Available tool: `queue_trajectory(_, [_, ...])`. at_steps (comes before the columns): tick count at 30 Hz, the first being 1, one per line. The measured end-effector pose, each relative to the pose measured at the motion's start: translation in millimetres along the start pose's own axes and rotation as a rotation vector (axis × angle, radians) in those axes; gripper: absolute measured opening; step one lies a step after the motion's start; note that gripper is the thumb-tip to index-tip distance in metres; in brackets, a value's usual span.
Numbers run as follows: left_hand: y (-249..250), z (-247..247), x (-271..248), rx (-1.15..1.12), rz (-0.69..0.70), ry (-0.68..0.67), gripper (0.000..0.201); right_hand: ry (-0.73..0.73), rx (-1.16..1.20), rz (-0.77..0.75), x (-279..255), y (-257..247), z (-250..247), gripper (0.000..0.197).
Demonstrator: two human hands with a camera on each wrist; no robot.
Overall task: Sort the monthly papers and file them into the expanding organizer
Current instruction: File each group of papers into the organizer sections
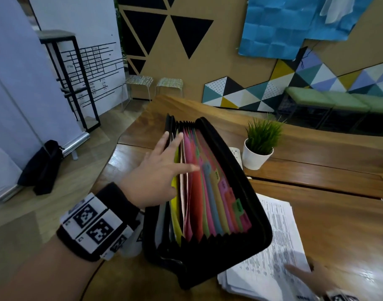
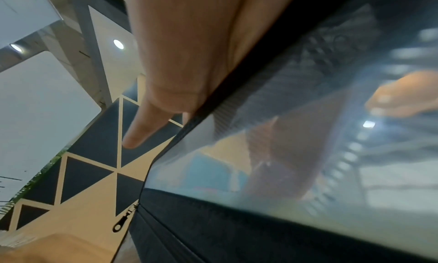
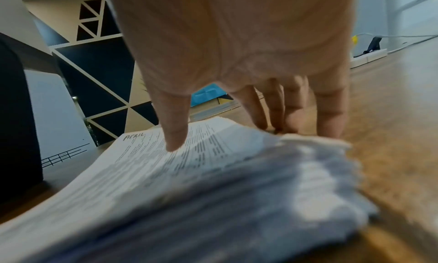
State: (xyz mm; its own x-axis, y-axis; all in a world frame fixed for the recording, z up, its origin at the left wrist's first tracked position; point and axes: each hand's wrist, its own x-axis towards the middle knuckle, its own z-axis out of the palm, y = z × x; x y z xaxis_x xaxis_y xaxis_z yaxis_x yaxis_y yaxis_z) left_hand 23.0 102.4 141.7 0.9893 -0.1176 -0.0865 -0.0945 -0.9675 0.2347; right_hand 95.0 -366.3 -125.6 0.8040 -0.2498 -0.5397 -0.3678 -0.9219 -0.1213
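A black zip-around expanding organizer (image 1: 247,192) stands open on the wooden table (image 1: 329,170), showing coloured dividers (image 1: 210,198) with tabs. My left hand (image 1: 175,157) reaches in at the left pockets, fingers straight and spread, thumb across the pink and red dividers. The left wrist view shows my left hand (image 2: 166,98) against the organizer's black rim (image 2: 227,90). To the right of the organizer lies a stack of printed papers (image 1: 275,242). My right hand (image 1: 307,276) rests on its near right corner. In the right wrist view the thumb (image 3: 173,135) presses the top sheet (image 3: 154,165), headed "APRIL", and the fingers (image 3: 329,117) stand at the stack's edge.
A small plant in a white pot (image 1: 256,155) stands behind the papers, with a white power strip (image 1: 236,155) beside it. The table's left edge runs close by the organizer. Two stools (image 1: 168,83), a black frame stand (image 1: 77,83) and a black bag (image 1: 45,166) are on the floor.
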Motion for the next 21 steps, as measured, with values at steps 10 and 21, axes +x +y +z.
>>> queue_trajectory(10, [8.2,9.9,9.8,-0.048,0.016,0.057,0.025,0.022,-0.009,0.101,-86.3,-62.7,-14.7,0.137])
queue_trajectory(21, [17.8,-5.1,8.8,0.148,-0.121,-0.054,0.069,0.108,0.18,0.088,-93.9,-59.4,-37.4,0.031])
